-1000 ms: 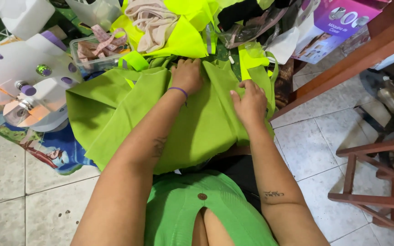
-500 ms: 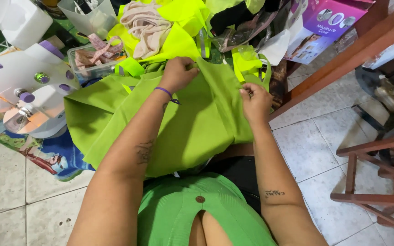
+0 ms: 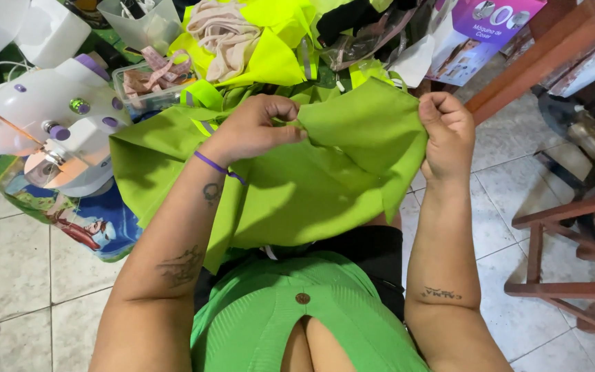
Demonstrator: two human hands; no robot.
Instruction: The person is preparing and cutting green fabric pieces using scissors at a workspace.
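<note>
Cloth (image 3: 325, 179) — pinched between both hands' fingers (image 3: 280, 110)

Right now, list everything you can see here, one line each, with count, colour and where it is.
green fabric piece: one, lime green, across the lap, its top edge lifted
small sewing machine: one, white with purple knobs, far left on the table
clear plastic box: one, see-through, holds pinkish tape, beside the machine
beige cloth: one, beige, on the yellow-green fabric pile at top
fabric pile: one, yellow-green, top centre
cardboard box: one, purple, top right
wooden stool: one, reddish brown, right on the tiled floor
left hand: pinches the fabric's top edge, purple band at the wrist
right hand: fist closed on the fabric's right corner
</note>
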